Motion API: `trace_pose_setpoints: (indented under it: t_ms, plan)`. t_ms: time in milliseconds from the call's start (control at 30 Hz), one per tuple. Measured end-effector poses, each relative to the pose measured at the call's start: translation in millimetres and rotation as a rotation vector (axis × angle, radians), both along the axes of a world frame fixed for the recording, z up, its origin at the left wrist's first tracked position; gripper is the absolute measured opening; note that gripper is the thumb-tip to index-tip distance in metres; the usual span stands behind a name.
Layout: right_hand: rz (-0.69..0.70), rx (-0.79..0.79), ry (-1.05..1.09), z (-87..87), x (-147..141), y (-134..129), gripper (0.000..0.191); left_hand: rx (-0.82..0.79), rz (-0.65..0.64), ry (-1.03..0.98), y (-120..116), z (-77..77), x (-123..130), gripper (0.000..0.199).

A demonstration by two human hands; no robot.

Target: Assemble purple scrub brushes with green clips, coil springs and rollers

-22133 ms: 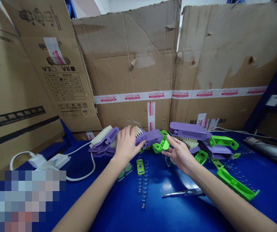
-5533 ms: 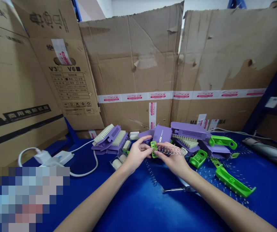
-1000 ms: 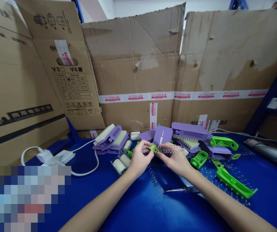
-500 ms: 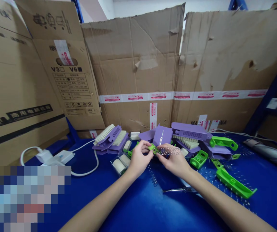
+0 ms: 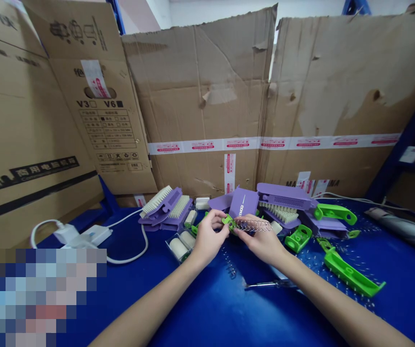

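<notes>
My left hand (image 5: 209, 234) pinches a small green plastic part (image 5: 228, 220) near the middle of the view. Close beside it, my right hand (image 5: 261, 239) has its fingers closed at the near end of a metal spring (image 5: 252, 225), which stretches rightward over the back of that hand. The spring's left end meets the green part. Just behind both hands rests a purple block with white lettering (image 5: 244, 201). A second spring (image 5: 231, 266) lies on the blue surface (image 5: 207, 308) between my forearms. The fingertips partly hide the green part.
Purple brushes (image 5: 167, 207) and clear-cased rollers (image 5: 179, 246) sit left. At right are purple parts (image 5: 287, 195), green handles (image 5: 354, 273) and scattered small metal pieces. A metal tool (image 5: 270, 285) lies near my right wrist. White adapters (image 5: 97, 234) are far left; cardboard (image 5: 200, 115) stands behind.
</notes>
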State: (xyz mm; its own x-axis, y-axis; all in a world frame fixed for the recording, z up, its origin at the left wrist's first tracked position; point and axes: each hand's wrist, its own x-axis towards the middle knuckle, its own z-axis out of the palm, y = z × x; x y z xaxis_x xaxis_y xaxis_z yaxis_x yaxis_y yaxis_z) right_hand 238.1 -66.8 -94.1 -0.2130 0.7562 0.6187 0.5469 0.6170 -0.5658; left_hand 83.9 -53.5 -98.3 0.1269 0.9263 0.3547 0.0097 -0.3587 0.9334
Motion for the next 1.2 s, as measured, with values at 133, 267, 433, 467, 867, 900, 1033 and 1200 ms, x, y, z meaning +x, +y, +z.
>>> trace_pose_setpoints:
  t_ms: [133,267,433,467,867,900,1033,1200]
  plan:
    - [0.037,-0.019,0.029,0.1,1,2,0.015,-0.011,-0.008,-0.014,1,0.0,-1,0.02]
    - [0.044,-0.033,0.03,-3.3,1,3,0.017,0.029,-0.005,0.016,2,0.6,-1,0.024]
    - [0.052,0.051,0.003,-9.5,-1,0,0.036,0.111,0.071,0.126,0,1.2,-2,0.024]
    - [0.067,0.086,-0.01,-10.8,-1,0,0.037,0.122,0.088,0.138,0,1.3,-2,0.023]
    - [0.042,-0.072,0.074,-1.8,-1,-5,0.017,-0.008,-0.003,0.014,-1,3.8,0,0.028]
    - [0.038,-0.084,0.076,-1.2,-1,-5,0.018,-0.018,-0.005,0.008,-1,3.9,-1,0.031]
    - [0.041,-0.099,0.081,-2.3,1,-2,0.019,-0.042,-0.008,0.015,0,3.1,-1,0.042]
    - [0.061,-0.125,0.085,-4.2,3,1,0.026,-0.082,-0.052,0.018,2,2.9,-2,0.038]
